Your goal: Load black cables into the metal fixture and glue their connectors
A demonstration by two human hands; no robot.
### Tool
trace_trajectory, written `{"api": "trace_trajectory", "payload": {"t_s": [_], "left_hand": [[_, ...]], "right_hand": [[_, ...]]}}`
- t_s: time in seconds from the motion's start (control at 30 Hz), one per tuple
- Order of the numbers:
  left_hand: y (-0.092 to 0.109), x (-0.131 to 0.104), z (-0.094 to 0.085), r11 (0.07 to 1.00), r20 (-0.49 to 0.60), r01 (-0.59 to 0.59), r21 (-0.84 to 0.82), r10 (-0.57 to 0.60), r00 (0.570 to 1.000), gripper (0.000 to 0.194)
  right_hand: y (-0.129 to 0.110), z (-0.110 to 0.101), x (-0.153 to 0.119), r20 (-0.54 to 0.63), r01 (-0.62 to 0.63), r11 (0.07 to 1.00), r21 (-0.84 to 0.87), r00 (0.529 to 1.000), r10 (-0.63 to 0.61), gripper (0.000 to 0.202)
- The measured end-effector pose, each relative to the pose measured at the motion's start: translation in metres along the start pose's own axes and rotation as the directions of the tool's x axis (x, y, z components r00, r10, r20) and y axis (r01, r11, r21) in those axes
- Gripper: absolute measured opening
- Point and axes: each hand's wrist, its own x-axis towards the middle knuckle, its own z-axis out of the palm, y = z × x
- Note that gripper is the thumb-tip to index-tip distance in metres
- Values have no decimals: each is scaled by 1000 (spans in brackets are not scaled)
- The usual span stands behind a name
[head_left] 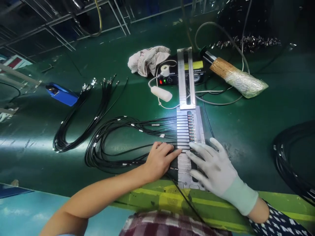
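Observation:
A slotted metal fixture [183, 165] lies on the green table, with several black cables [147, 123] laid side by side across its upper part, their stripped ends at the right. My bare left hand [159, 160] is at the fixture's left edge, its fingers bent round a black cable and the index fingertip at a slot. From the right, my white-gloved right hand [214, 167] rests over the fixture with its fingers spread, fingertips near the lower cable ends. Above the fixture stands a metal bracket [182, 78].
Behind are a black control box [168, 79], a crumpled cloth [149, 60], a white plug-like piece [161, 94] and a wrapped wooden-handled tool [242, 82]. Cable bundles [98, 113] and a blue device [62, 95] lie left; coiled cables [278, 157] lie right.

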Motion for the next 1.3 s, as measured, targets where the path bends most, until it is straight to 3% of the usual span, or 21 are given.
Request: {"api": "trace_trajectory", "payload": {"t_s": [0.13, 0.47, 0.63, 0.83, 0.97, 1.1, 1.2, 1.3], "left_hand": [[-1, 3, -1, 998, -11, 30, -59, -30, 999, 20], [-7, -12, -19, 988, -9, 114, 101, -113, 994, 18], [-4, -16, -11, 993, 67, -43, 112, 36, 997, 40], [-3, -11, -7, 985, 121, -63, 160, 44, 992, 42], [0, -10, -19, 999, 128, -32, 2, 32, 991, 33], [1, -23, -38, 979, 232, 20, -204, 28, 972, 19], [-3, -37, -44, 982, 239, 24, -188, 22, 971, 20], [-6, -44, -38, 989, 173, -69, -133, 92, 981, 20]], "right_hand": [[-2, -1, 1, 0, -17, 999, -34, 1000, 17, 36], [-4, -2, 3, 2, -3, 996, -87, 1000, 3, 33], [-3, 1, 2, -11, -17, 997, -81, 1000, 16, 33], [-1, 0, 2, 10, 11, 996, -90, 1000, -10, 33], [0, -3, -3, -36, 30, 995, -97, 999, -34, 32], [6, -2, -13, -162, -3, 998, -64, 987, -8, 31], [11, 3, -16, -206, -48, 999, 0, 977, 47, 28], [15, 7, -15, -201, -76, 996, 40, 976, 83, 26]]}}
